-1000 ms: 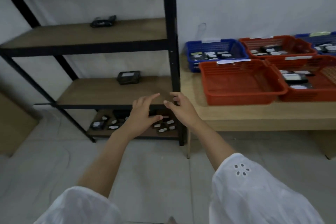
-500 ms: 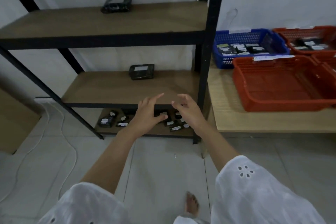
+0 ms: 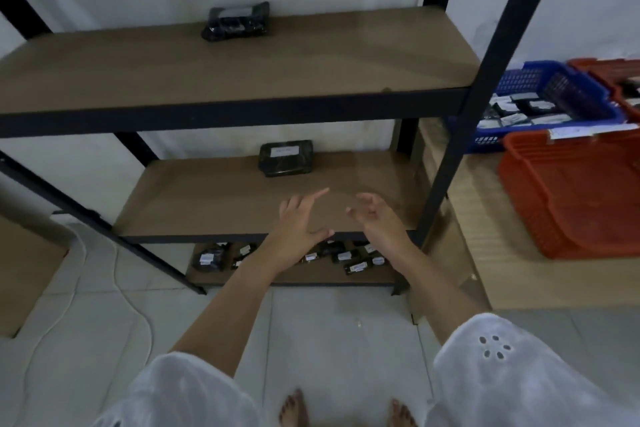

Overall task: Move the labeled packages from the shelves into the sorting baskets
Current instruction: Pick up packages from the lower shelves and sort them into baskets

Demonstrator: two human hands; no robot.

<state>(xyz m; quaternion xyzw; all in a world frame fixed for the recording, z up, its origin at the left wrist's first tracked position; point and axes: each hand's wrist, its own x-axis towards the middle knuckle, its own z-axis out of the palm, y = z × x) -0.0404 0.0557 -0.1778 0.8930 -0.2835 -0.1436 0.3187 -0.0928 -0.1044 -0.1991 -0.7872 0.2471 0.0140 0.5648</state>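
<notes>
Going by what shows, you are partway through. The blue basket (image 3: 519,78), on the tabletop (image 3: 502,274) to the right of the middle shelf (image 3: 214,204), already holds a good number of labelled packages. A far orange basket (image 3: 604,68), further right of the middle shelf, seems to hold some too, though the frame edge cuts it off. The near orange basket (image 3: 568,198) also sits to the right of the middle shelf, closer to you.

Plenty is left on the rack. One lone package (image 3: 286,159) lies at the back of the middle shelf, label up. The top package (image 3: 237,21) lies on the board above the middle shelf. A cluster of small packages (image 3: 346,257) lies on the board below the middle shelf, partly hidden by your wrists.

Your left hand (image 3: 301,222) and right hand (image 3: 379,222) both hover over the front edge of the middle shelf, close to each other but apart. Neither grip holds anything. The left hand's fingers are spread straight, and the right hand's curl loosely round nothing.

The lone package lies a little beyond your fingertips, untouched, so I judge it to be your next pick. After that, the boards above and below the middle shelf remain for you to clear.
</notes>
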